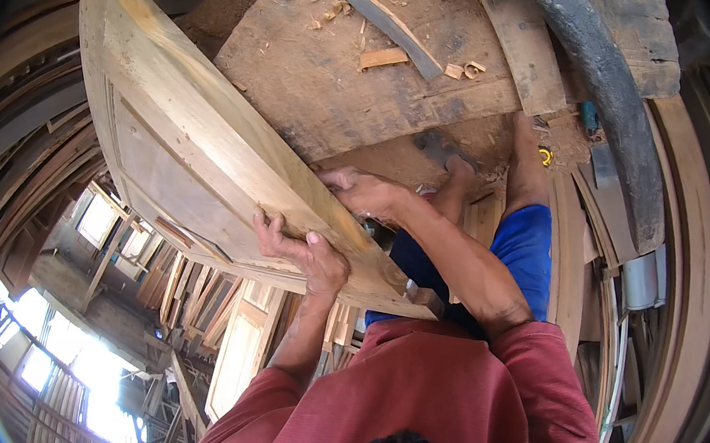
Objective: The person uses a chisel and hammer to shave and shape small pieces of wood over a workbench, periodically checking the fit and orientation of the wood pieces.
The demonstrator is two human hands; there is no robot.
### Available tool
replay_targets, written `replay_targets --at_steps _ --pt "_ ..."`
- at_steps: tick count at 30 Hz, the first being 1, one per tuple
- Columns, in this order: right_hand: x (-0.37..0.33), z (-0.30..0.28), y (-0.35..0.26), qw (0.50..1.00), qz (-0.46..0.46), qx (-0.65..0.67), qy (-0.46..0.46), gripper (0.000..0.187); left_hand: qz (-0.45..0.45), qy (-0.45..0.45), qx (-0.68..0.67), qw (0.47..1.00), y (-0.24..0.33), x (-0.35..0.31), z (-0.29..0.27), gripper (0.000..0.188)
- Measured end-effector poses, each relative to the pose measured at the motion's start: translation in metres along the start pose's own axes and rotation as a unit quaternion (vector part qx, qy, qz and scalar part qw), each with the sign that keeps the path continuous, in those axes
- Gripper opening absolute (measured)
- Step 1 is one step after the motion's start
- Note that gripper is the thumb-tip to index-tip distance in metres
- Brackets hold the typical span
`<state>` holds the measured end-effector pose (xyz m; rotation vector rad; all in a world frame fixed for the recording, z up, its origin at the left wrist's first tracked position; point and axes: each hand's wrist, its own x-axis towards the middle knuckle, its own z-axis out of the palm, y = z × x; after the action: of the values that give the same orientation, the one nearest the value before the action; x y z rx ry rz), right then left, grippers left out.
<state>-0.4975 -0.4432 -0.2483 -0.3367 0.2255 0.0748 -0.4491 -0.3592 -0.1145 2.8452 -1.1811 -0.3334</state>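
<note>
A pale wooden panel door (201, 123) stands on its side, tilted, running from the upper left down to my waist. My left hand (306, 255) presses its palm and bent fingers on the panelled face near the upper edge. On the opposite side, my right hand (365, 192) grips the same edge, its fingers partly hidden. Between my two hands lies the bare edge of the door. A tenon-like stub (429, 298) sticks out at the end nearest me.
Ahead lies a worn wooden board (316, 96) with a dark curved strip (376, 16) and wood shavings on it. A thick dark curved piece (607, 84) arches at upper right. Stacked timber (25, 152) lines the left side, and more planks (663, 340) stand at right.
</note>
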Motion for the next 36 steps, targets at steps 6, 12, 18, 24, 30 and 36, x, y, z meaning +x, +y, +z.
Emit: replay_targets --at_steps 6,12,18,24,30,36 --pt "-0.013 0.007 -0.007 0.997 -0.037 -0.007 0.065 0.048 0.000 0.019 -0.020 1.000 -0.004 -0.002 0.003 0.056" --pt "-0.077 0.006 -0.013 0.983 -0.038 0.146 0.103 0.061 0.002 0.021 -0.014 1.000 0.000 0.002 0.002 0.056" --pt "-0.130 -0.001 -0.017 0.990 -0.048 0.032 0.131 0.058 0.015 0.032 -0.005 0.999 -0.003 0.001 0.004 0.054" --pt "-0.180 0.012 -0.025 0.938 0.039 -0.267 0.219 0.031 0.006 0.020 0.039 0.999 -0.004 -0.003 -0.002 0.055" --pt "-0.213 0.049 -0.064 0.882 0.022 -0.324 0.342 0.031 0.063 0.010 0.009 0.998 0.010 0.017 -0.018 0.052" --pt "-0.260 0.054 -0.056 0.806 0.010 -0.326 0.494 0.026 0.091 -0.041 -0.210 0.973 0.141 0.138 -0.053 0.041"
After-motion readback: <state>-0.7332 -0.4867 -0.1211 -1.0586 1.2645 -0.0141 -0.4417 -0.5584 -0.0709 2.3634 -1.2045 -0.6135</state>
